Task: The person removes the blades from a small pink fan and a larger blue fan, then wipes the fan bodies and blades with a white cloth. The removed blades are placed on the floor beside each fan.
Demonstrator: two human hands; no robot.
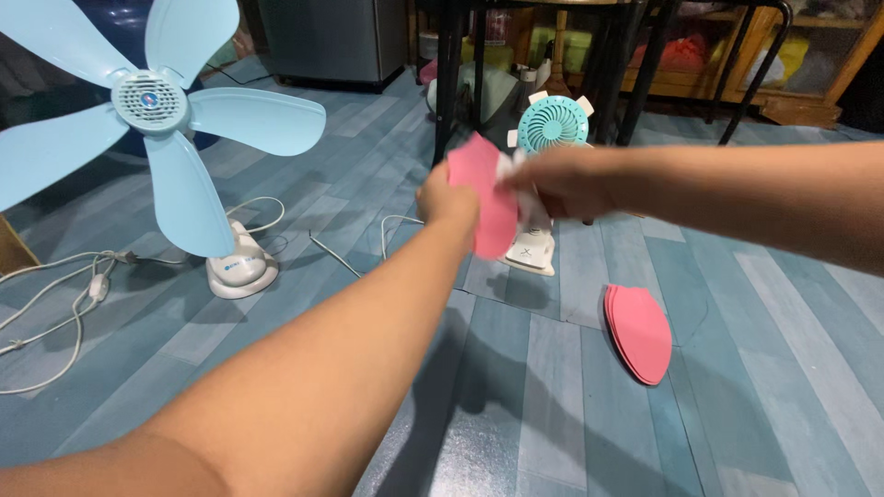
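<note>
- Holding a pink, rounded plastic fan blade [485,189] up in front of the small teal fan hub with white blade sockets [552,124], both arms stretched out over the blue-grey plank floor [543,405].
- Left hand [448,200] is closed round the blade's near edge, fingers wrapped tight, so the blade hangs broad side to the camera.
- Right hand [562,181] is pinched at the blade's far edge, where something white shows; motion blur hides exactly what the fingertips grip.
- The blade sits just in front of and below the hub, covering part of the fan's white stand [534,250].
- To do this well, I'd judge: keep the left hand steady as the anchor and let the right guide the narrow root end squarely toward a socket, without twisting the thin plastic.
- A stack of matching pink blades [638,331] lies on the floor near the stand, within reach.
- Well off to the left stands a bigger pale-blue five-bladed fan [152,101], its white cord [55,304] trailing.
</note>
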